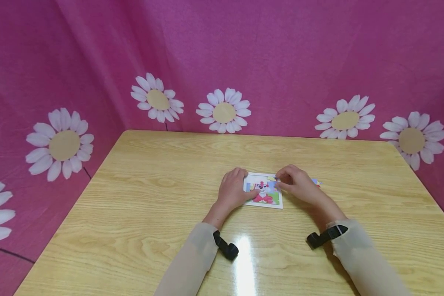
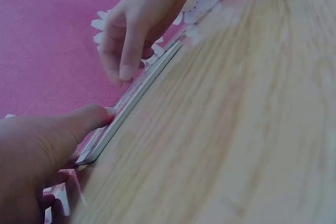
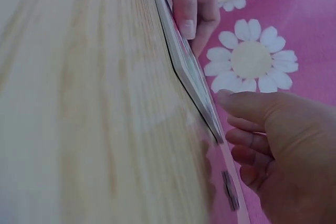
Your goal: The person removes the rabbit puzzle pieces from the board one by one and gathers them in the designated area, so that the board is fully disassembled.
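Note:
A small picture puzzle board [image 1: 281, 201] with a white border and a cartoon animal in red lies on the table; part of its top row shows bare white. My left hand [image 1: 232, 188] holds its left side, thumb across the picture and fingers along the outer edge. Over the upper right corner, my right hand [image 1: 297, 183] pinches a small puzzle piece [image 1: 271, 179] with some yellow on it, mostly hidden by the fingertips. In the right wrist view, the right thumb and curled fingers [image 3: 249, 140] stand close to the board's corner.
Loose puzzle pieces [image 1: 315, 181], blue and red, lie just beyond the right hand, partly covered by it. The wooden table [image 1: 151, 197] reaches back to a pink curtain [image 1: 281, 53] with daisies. Each sleeved wrist wears a black strap with a camera [image 1: 227, 250].

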`<state>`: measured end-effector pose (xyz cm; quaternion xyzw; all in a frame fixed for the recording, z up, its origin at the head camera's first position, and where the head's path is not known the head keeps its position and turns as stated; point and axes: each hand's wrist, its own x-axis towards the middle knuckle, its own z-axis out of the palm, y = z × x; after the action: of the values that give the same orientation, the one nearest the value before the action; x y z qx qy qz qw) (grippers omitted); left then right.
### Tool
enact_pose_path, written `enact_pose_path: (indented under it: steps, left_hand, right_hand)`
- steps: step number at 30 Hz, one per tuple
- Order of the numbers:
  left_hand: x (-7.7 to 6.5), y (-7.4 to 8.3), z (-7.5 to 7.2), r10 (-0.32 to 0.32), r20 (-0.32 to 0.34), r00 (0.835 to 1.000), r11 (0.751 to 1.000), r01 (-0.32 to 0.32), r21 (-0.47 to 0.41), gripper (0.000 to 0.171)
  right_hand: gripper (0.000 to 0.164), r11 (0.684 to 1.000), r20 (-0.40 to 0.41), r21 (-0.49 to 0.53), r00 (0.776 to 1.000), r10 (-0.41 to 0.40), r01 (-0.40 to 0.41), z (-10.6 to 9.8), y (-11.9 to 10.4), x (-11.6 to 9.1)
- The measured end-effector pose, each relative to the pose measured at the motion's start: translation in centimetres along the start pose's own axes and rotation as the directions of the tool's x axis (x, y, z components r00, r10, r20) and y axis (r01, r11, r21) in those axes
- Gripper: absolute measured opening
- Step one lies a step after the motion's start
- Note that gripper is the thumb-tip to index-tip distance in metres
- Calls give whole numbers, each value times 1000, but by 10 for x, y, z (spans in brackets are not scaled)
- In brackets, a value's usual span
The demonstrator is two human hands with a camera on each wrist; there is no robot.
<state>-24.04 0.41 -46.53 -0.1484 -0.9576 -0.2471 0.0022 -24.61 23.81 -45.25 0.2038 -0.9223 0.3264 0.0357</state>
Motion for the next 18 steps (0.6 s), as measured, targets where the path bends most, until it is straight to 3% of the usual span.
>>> enact_pose_path:
  steps: [7,18]
  left_hand:
    - [0,1,0,14,-6,1000,1000,-14,16,67]
    - [0,0,1,20,-15,1000,999,-19,44,64]
  right_hand:
    - [19,998,55,-39,998,-38,40,2,-1,8]
    - [20,998,157,-57,987,-24,33,-2,-6,11]
